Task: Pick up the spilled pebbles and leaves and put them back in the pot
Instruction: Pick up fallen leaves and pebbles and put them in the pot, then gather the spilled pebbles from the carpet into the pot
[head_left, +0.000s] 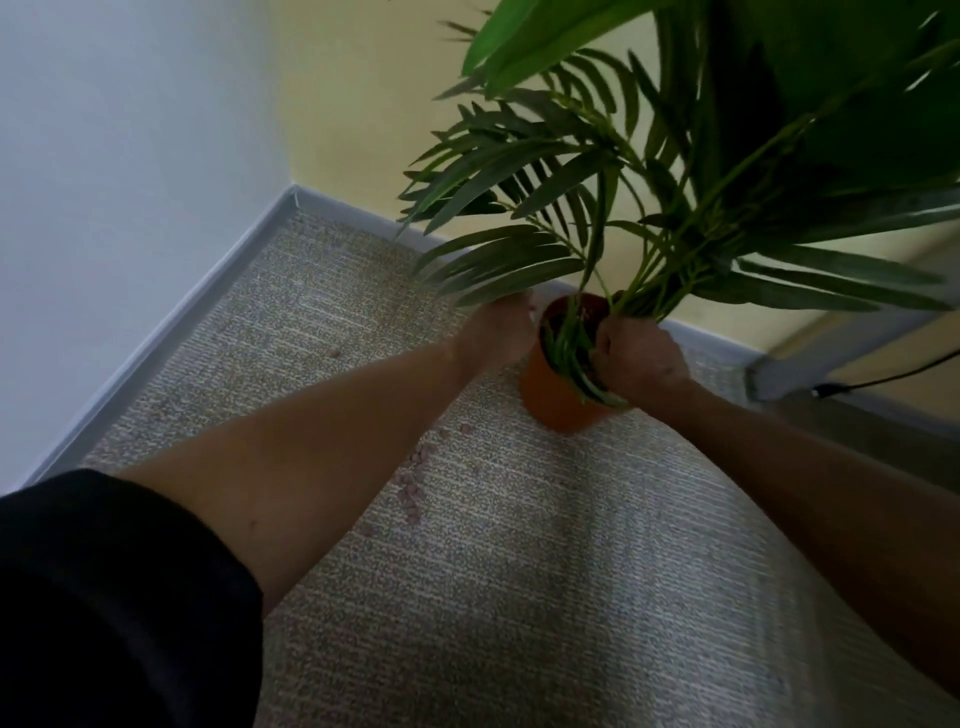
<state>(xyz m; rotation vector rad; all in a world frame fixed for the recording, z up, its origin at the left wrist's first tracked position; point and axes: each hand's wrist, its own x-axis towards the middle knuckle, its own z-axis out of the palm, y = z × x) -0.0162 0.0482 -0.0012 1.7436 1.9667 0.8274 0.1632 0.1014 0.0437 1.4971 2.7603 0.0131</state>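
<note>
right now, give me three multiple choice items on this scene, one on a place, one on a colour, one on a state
1. Where do most spilled pebbles lie?
A. on the carpet in front of the pot
B. on a shelf
C. in the left hand

2. What colour is the pot?
A. white
B. orange
C. blue

3. What is the right hand doing?
A. lying flat on the carpet
B. gripping the plant stems at the pot's rim
C. holding a cable

Answers:
1 A, a loose trail of pebbles shows on the carpet on the near side of the pot.
2 B, its wall is plainly orange.
3 B, the fingers are closed round the stems where they enter the pot; the left hand is blurred beside the pot.
</note>
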